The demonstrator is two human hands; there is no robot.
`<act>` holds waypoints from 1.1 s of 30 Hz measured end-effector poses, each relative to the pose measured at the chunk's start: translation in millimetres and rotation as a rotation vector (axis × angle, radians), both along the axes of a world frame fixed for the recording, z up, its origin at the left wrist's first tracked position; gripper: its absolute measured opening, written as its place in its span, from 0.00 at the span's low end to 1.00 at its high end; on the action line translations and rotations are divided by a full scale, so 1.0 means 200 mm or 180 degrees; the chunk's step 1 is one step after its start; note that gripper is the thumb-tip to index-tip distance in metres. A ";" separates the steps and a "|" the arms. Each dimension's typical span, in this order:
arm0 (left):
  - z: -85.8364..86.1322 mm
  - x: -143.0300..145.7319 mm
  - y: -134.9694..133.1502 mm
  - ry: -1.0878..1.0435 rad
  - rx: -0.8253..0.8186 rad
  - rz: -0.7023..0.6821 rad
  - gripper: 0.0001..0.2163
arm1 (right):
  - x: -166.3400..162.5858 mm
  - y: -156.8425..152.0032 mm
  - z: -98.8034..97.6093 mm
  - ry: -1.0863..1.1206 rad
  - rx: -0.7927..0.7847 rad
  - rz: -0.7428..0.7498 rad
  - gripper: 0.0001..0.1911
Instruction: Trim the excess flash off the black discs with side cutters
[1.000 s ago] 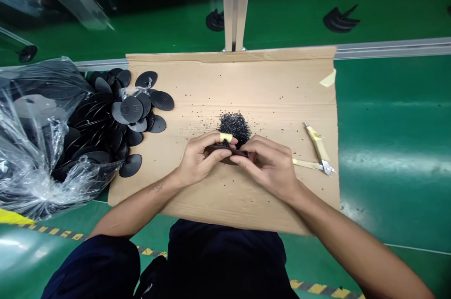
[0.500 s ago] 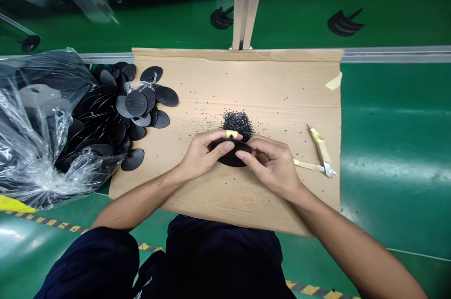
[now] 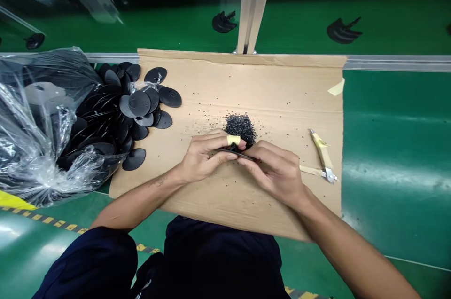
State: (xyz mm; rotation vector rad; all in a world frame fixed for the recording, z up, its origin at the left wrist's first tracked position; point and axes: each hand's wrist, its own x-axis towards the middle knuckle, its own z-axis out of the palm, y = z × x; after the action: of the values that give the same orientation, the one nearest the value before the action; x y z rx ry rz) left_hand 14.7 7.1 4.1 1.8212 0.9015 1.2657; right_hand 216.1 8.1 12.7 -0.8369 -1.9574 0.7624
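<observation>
One near-edge-on black disc [image 3: 243,155] within left grip [image 3: 203,155] and right grip [image 3: 278,168].

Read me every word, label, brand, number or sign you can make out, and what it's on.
No text is readable.
Disc on top of the pile: faint molded mark, too small to read.
Disc at the pile's right edge: small mark, also unreadable.
Left forearm: small dark marking, too blurred to read.
Held disc: seen nearly edge-on; no lettering shows.
Floor tape: yellow-and-dark stripes, no visible words.
</observation>
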 end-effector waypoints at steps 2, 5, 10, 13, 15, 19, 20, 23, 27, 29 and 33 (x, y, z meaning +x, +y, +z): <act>0.00 0.00 0.00 -0.0042 -0.0002 0.0056 0.08 | 0.00 0.00 0.00 0.0013 0.0019 0.0059 0.02; 0.01 0.00 0.00 -0.0084 0.0045 0.0136 0.07 | 0.00 0.00 0.00 0.0056 0.0062 0.0143 0.02; 0.01 0.00 0.00 -0.0049 0.0072 -0.0032 0.11 | 0.01 0.00 -0.01 0.0001 0.0272 0.0098 0.06; 0.02 0.00 0.01 -0.0112 -0.0022 0.0014 0.14 | 0.02 0.01 -0.02 -0.0051 0.0425 0.0066 0.07; 0.02 0.00 0.00 -0.0153 -0.0041 0.0059 0.12 | 0.03 0.02 -0.03 -0.0075 0.0513 0.0060 0.07; 0.02 0.00 0.00 0.0003 0.0284 0.0173 0.09 | 0.02 0.01 -0.02 0.0049 0.0519 0.0001 0.10; 0.02 0.00 0.00 0.0073 0.0353 0.0211 0.09 | 0.02 0.01 -0.02 0.0118 0.0475 -0.0032 0.11; 0.03 -0.01 0.00 0.0052 0.0252 0.0073 0.15 | 0.01 0.00 0.00 0.0346 0.0249 -0.0053 0.11; 0.05 -0.02 0.00 -0.0491 -0.0674 -0.0522 0.31 | 0.02 0.01 0.02 0.0555 -0.0106 -0.0043 0.08; 0.06 -0.02 0.00 -0.0604 -0.0982 -0.0536 0.27 | 0.02 0.02 0.03 0.0568 -0.0215 -0.0049 0.07; 0.06 -0.02 0.00 -0.0622 -0.1183 -0.0455 0.13 | 0.02 0.03 0.04 0.0574 -0.0300 0.0083 0.06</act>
State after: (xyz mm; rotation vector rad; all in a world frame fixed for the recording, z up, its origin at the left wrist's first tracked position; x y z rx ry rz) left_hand 9.9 7.4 15.2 1.4185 0.8196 1.0820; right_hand 220.5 13.2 21.6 -0.7714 -1.7868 0.9193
